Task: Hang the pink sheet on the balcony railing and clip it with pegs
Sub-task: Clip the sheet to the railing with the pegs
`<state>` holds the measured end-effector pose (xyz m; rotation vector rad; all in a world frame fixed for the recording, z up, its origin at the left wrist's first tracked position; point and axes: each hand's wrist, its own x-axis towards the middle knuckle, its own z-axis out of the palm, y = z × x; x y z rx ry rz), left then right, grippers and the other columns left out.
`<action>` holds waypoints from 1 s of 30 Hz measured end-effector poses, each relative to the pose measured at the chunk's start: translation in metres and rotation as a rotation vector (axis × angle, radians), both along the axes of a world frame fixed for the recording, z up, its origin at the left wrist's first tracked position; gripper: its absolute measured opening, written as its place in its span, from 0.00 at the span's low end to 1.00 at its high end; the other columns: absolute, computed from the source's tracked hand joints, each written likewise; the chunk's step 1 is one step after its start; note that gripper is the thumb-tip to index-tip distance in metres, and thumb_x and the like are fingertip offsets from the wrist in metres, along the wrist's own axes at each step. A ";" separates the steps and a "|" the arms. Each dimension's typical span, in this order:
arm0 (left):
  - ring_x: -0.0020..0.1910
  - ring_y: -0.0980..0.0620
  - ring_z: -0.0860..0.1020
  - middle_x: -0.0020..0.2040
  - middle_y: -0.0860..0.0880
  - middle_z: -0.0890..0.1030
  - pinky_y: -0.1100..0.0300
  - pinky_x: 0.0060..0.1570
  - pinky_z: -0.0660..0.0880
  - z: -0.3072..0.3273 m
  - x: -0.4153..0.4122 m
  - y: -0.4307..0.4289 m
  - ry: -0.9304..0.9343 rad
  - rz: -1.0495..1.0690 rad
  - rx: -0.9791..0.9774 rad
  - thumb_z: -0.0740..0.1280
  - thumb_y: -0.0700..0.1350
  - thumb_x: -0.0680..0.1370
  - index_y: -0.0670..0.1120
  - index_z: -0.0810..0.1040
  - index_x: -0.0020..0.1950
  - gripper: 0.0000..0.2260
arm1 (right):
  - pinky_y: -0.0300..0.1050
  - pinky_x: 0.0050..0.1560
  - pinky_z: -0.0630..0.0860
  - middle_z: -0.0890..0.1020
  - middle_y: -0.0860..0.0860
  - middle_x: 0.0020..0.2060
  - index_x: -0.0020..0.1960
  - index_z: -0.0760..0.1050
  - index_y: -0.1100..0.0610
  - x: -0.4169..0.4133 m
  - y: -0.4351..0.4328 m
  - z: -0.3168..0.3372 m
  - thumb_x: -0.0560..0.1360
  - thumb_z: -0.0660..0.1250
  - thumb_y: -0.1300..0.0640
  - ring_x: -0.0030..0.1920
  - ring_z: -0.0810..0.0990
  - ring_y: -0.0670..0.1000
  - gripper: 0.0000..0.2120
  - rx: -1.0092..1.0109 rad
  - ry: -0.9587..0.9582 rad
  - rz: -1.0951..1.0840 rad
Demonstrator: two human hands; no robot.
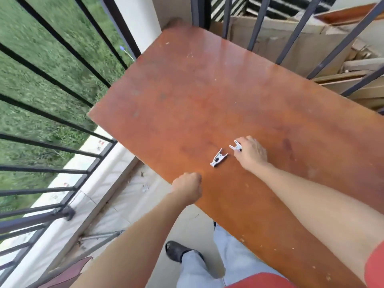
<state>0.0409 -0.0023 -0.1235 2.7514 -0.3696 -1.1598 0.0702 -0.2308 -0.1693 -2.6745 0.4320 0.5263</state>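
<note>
Two white pegs lie on the reddish-brown table (207, 90). My right hand (252, 153) rests on the tabletop with its fingers closed on one peg (235, 146). The other peg (218, 160) lies free just to the left of that hand. My left hand (188, 187) is a closed fist at the table's near edge, with nothing visible in it. A corner of the pink sheet (68, 273) shows at the bottom left, hanging by the dark balcony railing (52, 217).
Black railing bars run along the left over grass below. More bars stand behind the table, with cardboard and wood scraps (353, 65) beyond them. My leg and a dark slipper (176, 251) are on the floor under the table's near edge.
</note>
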 end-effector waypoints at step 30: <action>0.54 0.40 0.76 0.58 0.44 0.77 0.52 0.46 0.72 0.040 -0.175 0.185 -0.143 0.606 0.067 0.61 0.42 0.76 0.45 0.66 0.62 0.14 | 0.49 0.51 0.74 0.76 0.51 0.56 0.66 0.71 0.48 -0.092 0.177 0.064 0.73 0.63 0.52 0.58 0.77 0.56 0.21 0.127 -0.080 0.805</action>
